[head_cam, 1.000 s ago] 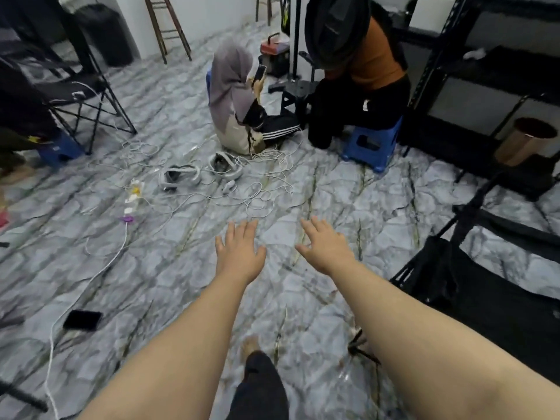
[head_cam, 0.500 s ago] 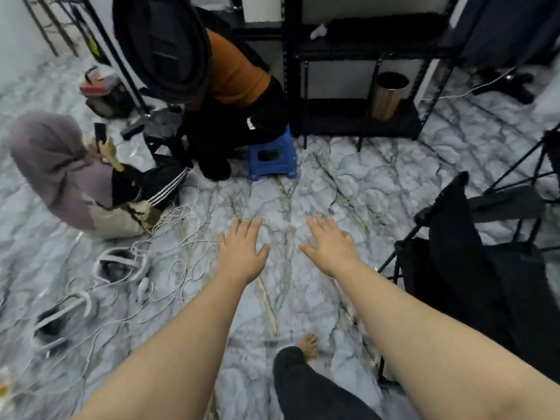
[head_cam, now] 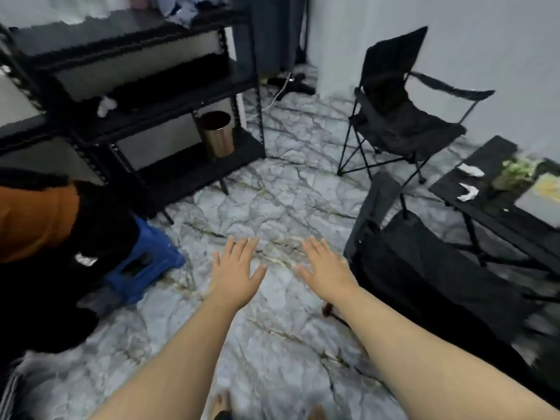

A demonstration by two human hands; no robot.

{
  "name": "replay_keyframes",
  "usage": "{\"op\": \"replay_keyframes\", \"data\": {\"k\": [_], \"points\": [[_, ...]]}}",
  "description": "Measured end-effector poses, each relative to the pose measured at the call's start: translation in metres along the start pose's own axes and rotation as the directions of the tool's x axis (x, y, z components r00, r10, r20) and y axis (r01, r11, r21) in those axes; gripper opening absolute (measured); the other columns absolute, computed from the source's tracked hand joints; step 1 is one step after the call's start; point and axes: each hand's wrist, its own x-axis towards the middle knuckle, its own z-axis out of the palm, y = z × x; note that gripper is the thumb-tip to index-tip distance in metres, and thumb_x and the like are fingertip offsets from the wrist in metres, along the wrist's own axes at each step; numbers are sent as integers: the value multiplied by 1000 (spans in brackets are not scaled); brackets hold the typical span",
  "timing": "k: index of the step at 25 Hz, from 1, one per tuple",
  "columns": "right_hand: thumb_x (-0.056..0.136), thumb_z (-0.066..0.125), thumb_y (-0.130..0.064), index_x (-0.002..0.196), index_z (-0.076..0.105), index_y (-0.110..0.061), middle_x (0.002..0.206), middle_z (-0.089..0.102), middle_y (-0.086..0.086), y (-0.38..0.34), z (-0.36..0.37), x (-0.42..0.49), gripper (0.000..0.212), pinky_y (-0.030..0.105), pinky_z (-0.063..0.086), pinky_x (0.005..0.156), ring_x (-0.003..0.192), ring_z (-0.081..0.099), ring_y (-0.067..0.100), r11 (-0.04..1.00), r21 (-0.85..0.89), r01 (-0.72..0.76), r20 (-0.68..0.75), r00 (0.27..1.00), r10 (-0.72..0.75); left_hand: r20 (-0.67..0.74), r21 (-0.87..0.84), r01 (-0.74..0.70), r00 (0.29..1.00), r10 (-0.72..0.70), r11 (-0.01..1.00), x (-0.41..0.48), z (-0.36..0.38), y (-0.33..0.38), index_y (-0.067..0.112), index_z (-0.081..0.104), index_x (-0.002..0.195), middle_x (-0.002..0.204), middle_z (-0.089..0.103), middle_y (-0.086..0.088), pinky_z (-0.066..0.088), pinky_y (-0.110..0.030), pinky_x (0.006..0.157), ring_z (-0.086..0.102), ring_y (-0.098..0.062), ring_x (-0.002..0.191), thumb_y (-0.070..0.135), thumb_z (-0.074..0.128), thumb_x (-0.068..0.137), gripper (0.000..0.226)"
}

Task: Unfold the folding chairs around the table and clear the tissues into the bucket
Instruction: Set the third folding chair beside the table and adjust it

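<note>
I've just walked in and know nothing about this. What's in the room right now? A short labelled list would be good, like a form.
Left hand: open, fingers spread, holding nothing
Right hand: open, holding nothing, next to the folded chair
Unfolded chair: standing near the wall
Table: far right, with two white tissues on it
Bucket: gold, on the bottom shelf of the black rack
Stool: blue, on the left beside a person in orange

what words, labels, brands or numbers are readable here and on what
None can be read.
The white mark on the black clothing at left: too blurred to read.
The yellowish sheet on the table: blurred, no letters show.
</note>
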Motion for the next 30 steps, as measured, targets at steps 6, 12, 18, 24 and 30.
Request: {"op": "replay_keyframes", "data": {"k": [6,12,18,24,30], "points": [[98,33,-47,151,6,-26,161,2,-6,14,-3,-31,62,43,23,116,148,1,15,875,216,-433,-197,859,473,196,-15,-483,857,476,875,91,-12,26,28,13,147,158,13,3,3,-46,118,0,-20,146,50,32,94,60],[98,37,-45,149,17,-26,159,14,-5,37,-1,-148,58,42,31,111,147,12,14,637,360,-682,-381,516,768,159,-174,-713,660,734,679,104,-2,96,25,21,145,156,19,-2,12,-50,118,9,-23,146,44,36,94,56],[100,30,-44,149,18,-24,160,13,-3,105,3,-203,55,45,21,116,148,7,18,439,418,-795,-339,312,888,123,-165,-741,639,759,651,108,18,160,24,28,142,155,23,-2,12,-51,117,12,-23,145,40,34,96,50],[98,18,-52,143,35,-27,155,30,-6,185,7,-216,54,50,13,116,145,19,16,306,333,-892,-255,227,940,141,-388,-560,749,647,732,117,58,213,11,34,140,150,29,-12,18,-43,117,21,-25,141,30,30,98,46],[92,-1,-59,105,64,-21,94,73,1,245,-3,-223,76,43,25,106,102,63,22,352,277,-894,-363,242,900,128,-413,-529,772,622,741,135,75,263,14,35,139,147,30,-9,20,-44,115,25,-25,138,30,29,98,44]]}}
